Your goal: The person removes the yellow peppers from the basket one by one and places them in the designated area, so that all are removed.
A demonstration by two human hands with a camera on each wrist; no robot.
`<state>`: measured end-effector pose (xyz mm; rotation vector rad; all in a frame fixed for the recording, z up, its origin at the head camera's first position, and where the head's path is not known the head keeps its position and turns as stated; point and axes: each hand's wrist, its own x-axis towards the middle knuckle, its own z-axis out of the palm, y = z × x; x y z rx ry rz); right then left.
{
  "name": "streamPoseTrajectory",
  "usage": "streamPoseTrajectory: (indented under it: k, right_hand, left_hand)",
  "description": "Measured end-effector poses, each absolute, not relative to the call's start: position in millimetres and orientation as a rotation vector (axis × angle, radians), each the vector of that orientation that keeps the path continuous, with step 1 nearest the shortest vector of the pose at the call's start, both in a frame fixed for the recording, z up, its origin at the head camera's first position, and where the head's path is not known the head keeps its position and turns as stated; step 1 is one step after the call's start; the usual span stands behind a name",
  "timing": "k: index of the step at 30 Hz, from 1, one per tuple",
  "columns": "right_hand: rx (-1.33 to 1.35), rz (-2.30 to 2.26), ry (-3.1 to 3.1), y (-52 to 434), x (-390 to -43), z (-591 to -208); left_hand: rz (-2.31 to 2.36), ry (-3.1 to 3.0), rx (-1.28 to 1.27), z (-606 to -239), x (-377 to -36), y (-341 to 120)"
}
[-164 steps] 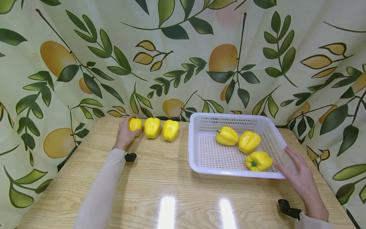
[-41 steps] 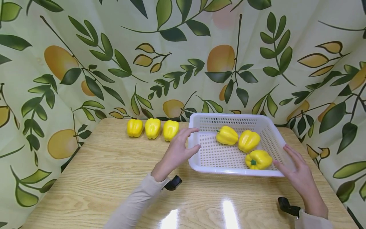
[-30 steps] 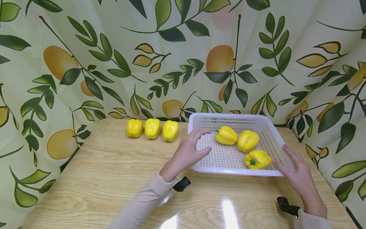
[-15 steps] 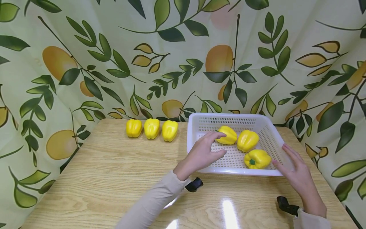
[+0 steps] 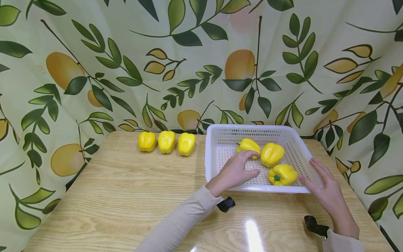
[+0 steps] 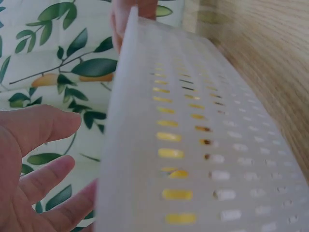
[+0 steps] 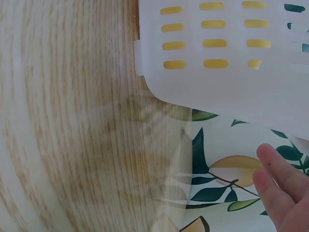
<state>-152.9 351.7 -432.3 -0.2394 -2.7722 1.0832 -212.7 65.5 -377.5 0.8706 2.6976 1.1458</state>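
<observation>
A white perforated basket (image 5: 214,140) stands on the wooden table and holds three yellow bell peppers. My left hand (image 5: 237,171) reaches over the basket's front rim, fingers loosely spread, its tips at the leftmost pepper (image 5: 248,145); I cannot tell if they touch. The other two peppers (image 5: 272,154) (image 5: 282,174) lie to its right. My right hand (image 5: 325,189) rests flat-fingered against the basket's right front corner. The left wrist view shows my fingers (image 6: 34,159) beside the basket wall (image 6: 203,145). In the right wrist view a fingertip (image 7: 280,188) shows below the basket's corner (image 7: 222,53).
Three more yellow peppers (image 5: 147,141) (image 5: 166,141) (image 5: 186,144) stand in a row at the table's back left. A leaf-and-fruit patterned curtain (image 5: 201,63) closes off the back and sides. Bare tabletop (image 5: 126,196) lies in front.
My left hand let go of the leftmost pepper in the row, crossed rightward over the table and reached into the basket to the leftmost pepper there. My right hand stayed at the basket's corner.
</observation>
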Motion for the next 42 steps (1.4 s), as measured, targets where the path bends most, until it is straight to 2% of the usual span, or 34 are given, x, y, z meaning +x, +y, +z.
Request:
streamPoseTrajectory:
  k: [26,42]
  right_hand:
    - [-0.218,1.064,-2.769,350,-154,-431]
    - [-0.242,1.061,-2.772,351,-154,-432]
  left_hand:
    - [1.040,2.662,0.869,-396,-223,108]
    - [0.905,2.679,0.976,-398,-226,133]
